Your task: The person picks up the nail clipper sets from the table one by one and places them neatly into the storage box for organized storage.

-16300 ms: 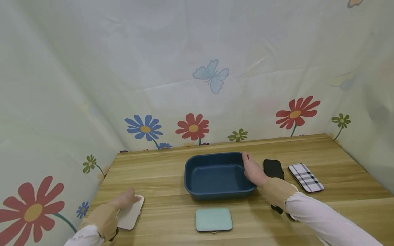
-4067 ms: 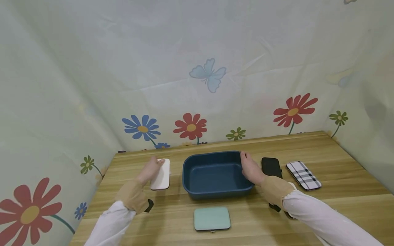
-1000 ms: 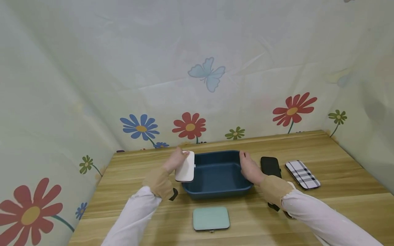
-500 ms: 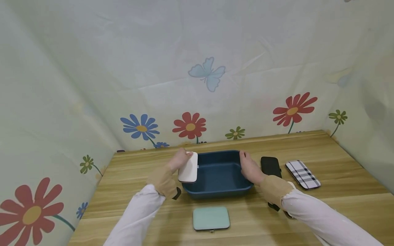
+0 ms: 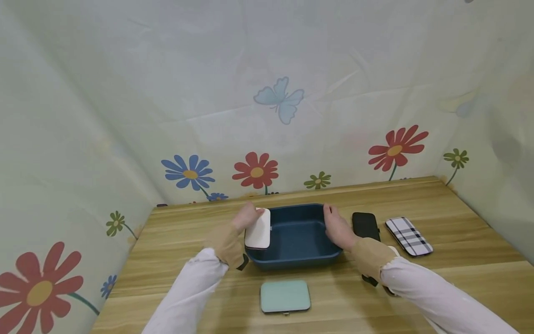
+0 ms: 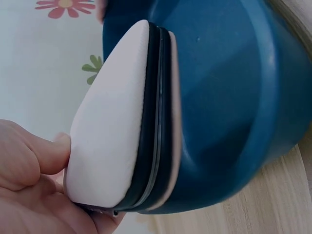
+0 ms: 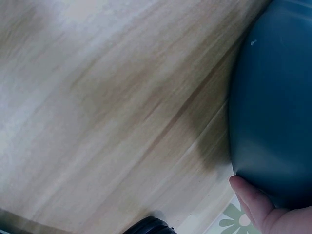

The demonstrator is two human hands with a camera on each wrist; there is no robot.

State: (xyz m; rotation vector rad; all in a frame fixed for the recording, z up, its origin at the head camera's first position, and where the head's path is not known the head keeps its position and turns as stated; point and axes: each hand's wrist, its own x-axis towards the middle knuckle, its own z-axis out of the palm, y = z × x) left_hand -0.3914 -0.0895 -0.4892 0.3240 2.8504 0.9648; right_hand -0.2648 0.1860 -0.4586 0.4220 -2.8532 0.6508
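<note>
left hand: pinching white case by one edge, likely keeping fingers outside the rim; case: hanging over blue basin's left end | mint case: lying before basin | right hand: gripping basin's right rim, presumably steadying it | black case, plaid case: lying beyond

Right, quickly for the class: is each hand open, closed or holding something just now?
Left hand: holding the white case at one end.
Right hand: holding the blue basin by its right-end rim.
</note>
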